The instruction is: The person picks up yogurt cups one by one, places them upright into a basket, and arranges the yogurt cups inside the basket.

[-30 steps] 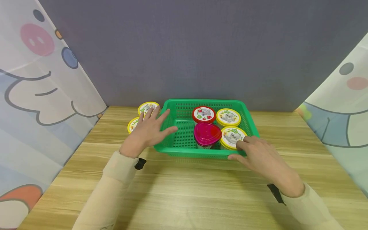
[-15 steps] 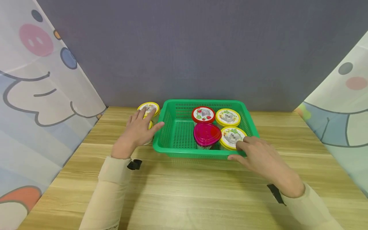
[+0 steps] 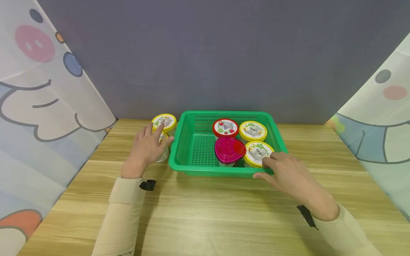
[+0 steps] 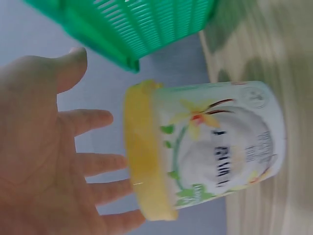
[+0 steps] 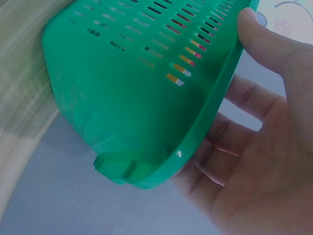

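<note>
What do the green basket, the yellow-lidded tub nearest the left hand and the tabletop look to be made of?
Green basket: probably moulded plastic, slightly glossy: even colour, regular slots, rim highlight.
Yellow-lidded tub: smooth, printed wall, plastic or coated card; lid likely plastic, its rim evenly coloured.
Tabletop: wood-grained with a soft sheen; solid wood or laminate, can't tell.

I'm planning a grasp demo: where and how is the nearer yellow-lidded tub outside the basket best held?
Probably round the yellow lid, from above with the left hand: the tub stands upright, the lid juts past its body, and the green basket to its right and the rear tub crowd those sides.
</note>
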The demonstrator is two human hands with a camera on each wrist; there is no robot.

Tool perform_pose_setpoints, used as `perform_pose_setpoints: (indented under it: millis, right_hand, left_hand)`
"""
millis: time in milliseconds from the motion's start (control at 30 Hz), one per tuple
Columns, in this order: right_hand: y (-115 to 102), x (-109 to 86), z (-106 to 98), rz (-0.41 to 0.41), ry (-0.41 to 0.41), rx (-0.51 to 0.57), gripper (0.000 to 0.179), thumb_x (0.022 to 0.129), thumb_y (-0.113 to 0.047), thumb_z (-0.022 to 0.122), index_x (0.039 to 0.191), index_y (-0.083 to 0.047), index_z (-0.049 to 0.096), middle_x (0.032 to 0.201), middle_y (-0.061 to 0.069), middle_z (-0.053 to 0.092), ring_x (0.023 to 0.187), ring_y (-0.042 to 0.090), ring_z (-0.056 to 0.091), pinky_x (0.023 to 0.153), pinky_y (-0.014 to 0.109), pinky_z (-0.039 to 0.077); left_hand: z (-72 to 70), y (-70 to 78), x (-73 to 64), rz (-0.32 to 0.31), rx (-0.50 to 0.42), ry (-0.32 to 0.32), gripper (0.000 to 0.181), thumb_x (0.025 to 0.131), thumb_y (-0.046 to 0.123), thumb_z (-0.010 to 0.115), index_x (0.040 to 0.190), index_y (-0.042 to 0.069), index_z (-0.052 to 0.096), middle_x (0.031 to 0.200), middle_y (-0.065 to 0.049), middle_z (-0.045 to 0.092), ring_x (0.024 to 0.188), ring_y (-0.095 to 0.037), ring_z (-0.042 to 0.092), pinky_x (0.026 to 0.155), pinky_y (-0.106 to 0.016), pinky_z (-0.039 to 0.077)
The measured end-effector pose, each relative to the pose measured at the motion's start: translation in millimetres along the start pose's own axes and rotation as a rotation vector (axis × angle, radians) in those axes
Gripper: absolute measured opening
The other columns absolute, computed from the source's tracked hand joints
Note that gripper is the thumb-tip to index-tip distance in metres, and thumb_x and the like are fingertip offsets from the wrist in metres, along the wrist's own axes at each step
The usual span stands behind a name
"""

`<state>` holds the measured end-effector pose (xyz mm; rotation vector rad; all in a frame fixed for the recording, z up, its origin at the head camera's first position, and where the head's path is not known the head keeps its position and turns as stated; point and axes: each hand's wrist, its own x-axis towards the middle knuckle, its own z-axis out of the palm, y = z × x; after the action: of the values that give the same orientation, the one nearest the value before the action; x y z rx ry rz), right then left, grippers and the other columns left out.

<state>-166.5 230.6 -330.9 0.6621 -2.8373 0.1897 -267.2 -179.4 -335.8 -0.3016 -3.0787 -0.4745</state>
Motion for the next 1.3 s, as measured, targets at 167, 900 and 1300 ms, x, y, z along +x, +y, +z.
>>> perform_pose_setpoints:
  millis: [167, 900, 1300]
  right_hand:
    - [0.0, -1.6, -0.3, -0.004, 0.015, 0.006, 0.034, 0.082, -0.045, 0.083, 0.087, -0.016, 0.067, 0.079, -0.003, 0.053, 0.072, 0.019, 0.053, 0.063, 0.041, 0.047]
    - [1.7, -2.2, -0.4, -0.019, 0.040, -0.004, 0.034, 0.080, -0.045, 0.084, 0.087, -0.017, 0.066, 0.078, -0.004, 0.051, 0.071, 0.018, 0.052, 0.061, 0.040, 0.045]
    - [-0.3, -0.8, -0.2, 0.004, 0.014, -0.004, 0.035, 0.082, -0.046, 0.083, 0.089, -0.016, 0.067, 0.081, -0.002, 0.055, 0.077, 0.023, 0.056, 0.066, 0.046, 0.049]
  left_hand:
    - [3.4, -1.1, -0.5, -0.010, 0.018, 0.025, 0.076, 0.106, 0.060, 0.032, 0.162, 0.009, 0.023, 0.162, -0.034, 0.011, 0.148, -0.056, 0.011, 0.116, -0.068, 0.013]
    - [12.3, -7.1, 4.8, -0.073, 0.115, -0.014, 0.066, 0.104, 0.054, 0.043, 0.158, 0.016, 0.036, 0.151, -0.035, 0.031, 0.136, -0.058, 0.027, 0.101, -0.075, 0.029]
    - [-13.4, 3.5, 13.8, -0.113, 0.129, -0.236, 0.067, 0.101, 0.050, 0.048, 0.158, 0.016, 0.035, 0.145, -0.037, 0.032, 0.129, -0.057, 0.029, 0.097, -0.073, 0.035]
